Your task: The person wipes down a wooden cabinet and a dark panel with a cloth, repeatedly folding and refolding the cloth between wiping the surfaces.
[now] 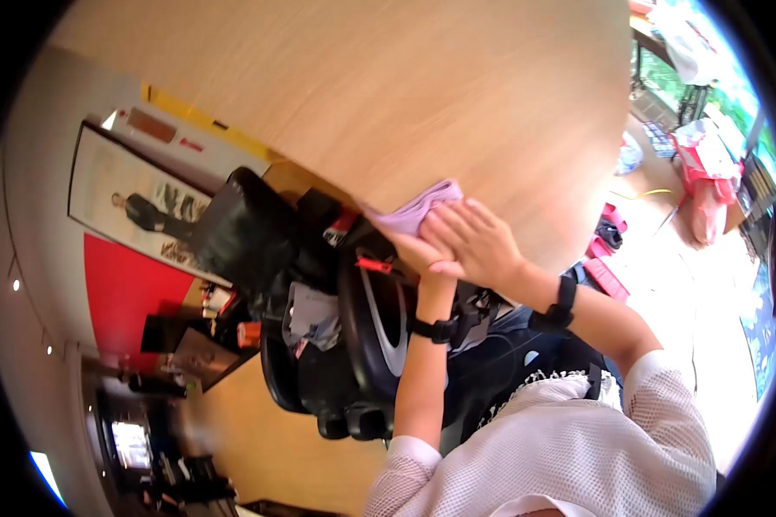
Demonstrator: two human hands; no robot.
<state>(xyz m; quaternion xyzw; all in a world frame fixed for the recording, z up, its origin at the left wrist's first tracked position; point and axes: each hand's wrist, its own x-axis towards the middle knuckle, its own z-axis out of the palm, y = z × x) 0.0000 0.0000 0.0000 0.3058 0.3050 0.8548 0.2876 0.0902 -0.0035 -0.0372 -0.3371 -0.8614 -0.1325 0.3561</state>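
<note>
Head view: we locate the purple cloth (pixel 424 203) at the edge of the wood-grain table (pixel 457 95), against the left hand (pixel 414 251); we cannot determine that hand's grip. The right hand (pixel 478 241) lies flat, extended, across it. Beyond, we note a black chair (pixel 246 228) and red wall section (pixel 129 289).

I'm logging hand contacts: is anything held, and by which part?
The folded lilac cloth, seemingly by its near edge, at the left hand; the right hand overlaps, hiding the exact grip.

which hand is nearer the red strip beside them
Left. The left hand is just right of the red strip in view; the right hand is farther right, over the left.
</note>
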